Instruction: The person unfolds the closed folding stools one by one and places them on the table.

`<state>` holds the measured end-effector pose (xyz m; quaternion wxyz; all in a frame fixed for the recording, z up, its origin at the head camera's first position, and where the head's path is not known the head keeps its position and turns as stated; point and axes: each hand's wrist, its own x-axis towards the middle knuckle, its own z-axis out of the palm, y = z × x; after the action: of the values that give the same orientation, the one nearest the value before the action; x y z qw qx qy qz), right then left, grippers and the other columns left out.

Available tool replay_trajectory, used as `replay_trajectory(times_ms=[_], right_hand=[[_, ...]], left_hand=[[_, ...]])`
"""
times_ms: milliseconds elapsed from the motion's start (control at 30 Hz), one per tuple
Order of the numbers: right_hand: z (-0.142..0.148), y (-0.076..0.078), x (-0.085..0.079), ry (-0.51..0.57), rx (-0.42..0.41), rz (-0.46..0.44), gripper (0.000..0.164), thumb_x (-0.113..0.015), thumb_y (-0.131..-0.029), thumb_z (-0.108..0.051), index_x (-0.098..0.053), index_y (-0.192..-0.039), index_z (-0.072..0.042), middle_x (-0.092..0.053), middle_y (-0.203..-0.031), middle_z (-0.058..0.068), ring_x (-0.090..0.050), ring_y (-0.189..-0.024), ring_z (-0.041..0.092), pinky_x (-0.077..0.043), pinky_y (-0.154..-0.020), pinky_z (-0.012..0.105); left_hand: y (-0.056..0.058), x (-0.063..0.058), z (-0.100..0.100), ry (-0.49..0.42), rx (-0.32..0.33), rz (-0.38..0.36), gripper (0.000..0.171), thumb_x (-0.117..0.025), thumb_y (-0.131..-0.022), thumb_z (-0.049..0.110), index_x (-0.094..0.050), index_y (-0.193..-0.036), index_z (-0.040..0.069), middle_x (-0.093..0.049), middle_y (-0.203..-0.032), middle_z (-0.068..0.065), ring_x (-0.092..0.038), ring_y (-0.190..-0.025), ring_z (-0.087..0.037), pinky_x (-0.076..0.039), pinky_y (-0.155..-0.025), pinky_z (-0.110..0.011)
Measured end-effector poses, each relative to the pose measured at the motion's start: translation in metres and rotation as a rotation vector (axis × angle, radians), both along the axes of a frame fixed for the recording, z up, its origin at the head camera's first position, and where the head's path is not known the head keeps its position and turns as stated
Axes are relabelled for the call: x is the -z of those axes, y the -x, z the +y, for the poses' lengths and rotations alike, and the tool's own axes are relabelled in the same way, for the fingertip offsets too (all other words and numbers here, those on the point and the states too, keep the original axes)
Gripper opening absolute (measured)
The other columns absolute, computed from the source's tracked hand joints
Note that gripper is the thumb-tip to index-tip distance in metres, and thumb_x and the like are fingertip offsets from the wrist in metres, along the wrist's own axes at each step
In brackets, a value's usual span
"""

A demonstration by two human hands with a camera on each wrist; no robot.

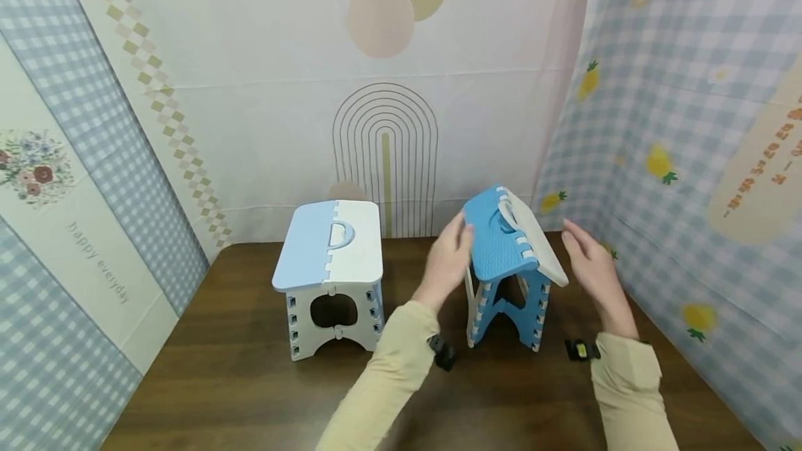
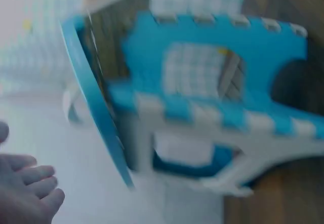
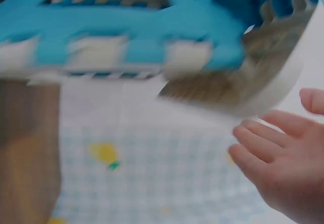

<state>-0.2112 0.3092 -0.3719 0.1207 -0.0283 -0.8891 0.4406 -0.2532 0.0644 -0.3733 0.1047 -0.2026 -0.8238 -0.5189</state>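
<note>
A blue and white folding stool [image 1: 504, 242] stands at the right of the table, its top bent upward along the middle seam and its legs partly spread. My left hand [image 1: 447, 256] is beside the blue half of the top, fingers extended; in the left wrist view that hand [image 2: 28, 188] shows apart from the stool. On the other side, my right hand [image 1: 592, 263] is held off the white half with fingers straight. The right wrist view has its fingertips [image 3: 243, 133] close to the white panel's edge. Neither hand holds anything.
A second folding stool [image 1: 328, 246], pale blue and white, stands fully unfolded at the left with a flat top. Both are on a dark wooden table [image 1: 250, 395]. Patterned cloths hang behind [image 1: 269, 138] and at both sides.
</note>
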Motion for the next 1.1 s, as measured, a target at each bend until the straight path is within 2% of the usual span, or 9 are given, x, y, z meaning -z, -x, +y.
replay_trajectory(times_ms=[33,100,167,233,333,500,867,1100], right_hand=[[-0.005,0.005,-0.006,-0.019,-0.034,-0.021,0.070,-0.025,-0.101,-0.056,-0.017,-0.156,-0.013,-0.017,-0.161,0.020,-0.020,-0.145,0.047,-0.023,-0.113,0.064],[-0.015,0.015,-0.014,-0.066,-0.131,-0.076,0.072,-0.023,-0.101,-0.056,-0.012,-0.157,-0.011,-0.010,-0.162,0.020,-0.013,-0.146,0.047,-0.018,-0.114,0.065],[-0.021,0.023,-0.018,-0.100,-0.214,-0.125,0.072,-0.023,-0.103,-0.054,-0.009,-0.156,-0.008,-0.005,-0.162,0.022,-0.007,-0.147,0.048,-0.014,-0.115,0.065],[-0.024,0.028,-0.017,-0.113,-0.265,-0.164,0.070,-0.023,-0.104,-0.050,-0.007,-0.156,-0.007,-0.001,-0.162,0.022,-0.003,-0.148,0.047,-0.012,-0.115,0.066],[-0.027,0.030,-0.013,-0.107,-0.284,-0.188,0.068,-0.024,-0.105,-0.047,-0.005,-0.156,-0.006,0.002,-0.162,0.021,0.000,-0.148,0.046,-0.010,-0.116,0.066],[-0.028,0.030,-0.009,-0.135,-0.271,-0.173,0.067,-0.024,-0.105,-0.045,-0.006,-0.156,-0.005,0.004,-0.163,0.021,0.002,-0.148,0.046,-0.008,-0.116,0.066],[-0.032,0.029,-0.006,-0.235,-0.246,-0.100,0.061,-0.026,-0.107,-0.037,-0.015,-0.154,0.000,-0.007,-0.161,0.024,-0.007,-0.147,0.046,-0.012,-0.116,0.063],[-0.033,0.030,-0.004,-0.335,-0.227,-0.081,0.060,-0.025,-0.107,-0.036,-0.019,-0.153,0.002,-0.013,-0.160,0.025,-0.012,-0.147,0.046,-0.014,-0.116,0.062]], left_hand=[[-0.001,-0.008,0.007,0.048,0.043,0.027,0.054,-0.030,-0.105,0.042,-0.029,-0.153,0.016,-0.030,-0.160,-0.004,-0.028,-0.148,-0.021,-0.025,-0.121,-0.040],[-0.001,-0.016,0.022,0.170,0.128,0.077,0.060,-0.025,-0.105,0.047,-0.019,-0.156,0.016,-0.018,-0.164,-0.002,-0.017,-0.152,-0.019,-0.018,-0.123,-0.040],[0.000,-0.017,0.036,0.280,0.181,0.118,0.062,-0.022,-0.105,0.048,-0.013,-0.157,0.015,-0.009,-0.165,-0.002,-0.009,-0.153,-0.018,-0.014,-0.124,-0.040],[0.001,-0.012,0.044,0.373,0.194,0.135,0.062,-0.021,-0.105,0.048,-0.009,-0.157,0.015,-0.003,-0.165,-0.001,-0.006,-0.153,-0.018,-0.013,-0.125,-0.041],[0.001,-0.002,0.049,0.435,0.180,0.137,0.060,-0.021,-0.106,0.045,-0.010,-0.157,0.015,-0.002,-0.165,0.000,-0.006,-0.153,-0.018,-0.013,-0.125,-0.042],[0.000,0.007,0.048,0.446,0.145,0.162,0.059,-0.020,-0.106,0.045,-0.013,-0.157,0.014,-0.004,-0.165,0.000,-0.007,-0.153,-0.017,-0.012,-0.125,-0.042],[-0.005,0.008,0.048,0.636,0.011,0.174,0.060,-0.015,-0.105,0.049,-0.015,-0.156,0.018,-0.010,-0.164,0.003,-0.010,-0.152,-0.011,-0.013,-0.125,-0.038],[-0.005,0.008,0.047,0.727,-0.037,0.168,0.060,-0.015,-0.104,0.051,-0.019,-0.156,0.021,-0.016,-0.164,0.004,-0.014,-0.152,-0.010,-0.014,-0.125,-0.037]])
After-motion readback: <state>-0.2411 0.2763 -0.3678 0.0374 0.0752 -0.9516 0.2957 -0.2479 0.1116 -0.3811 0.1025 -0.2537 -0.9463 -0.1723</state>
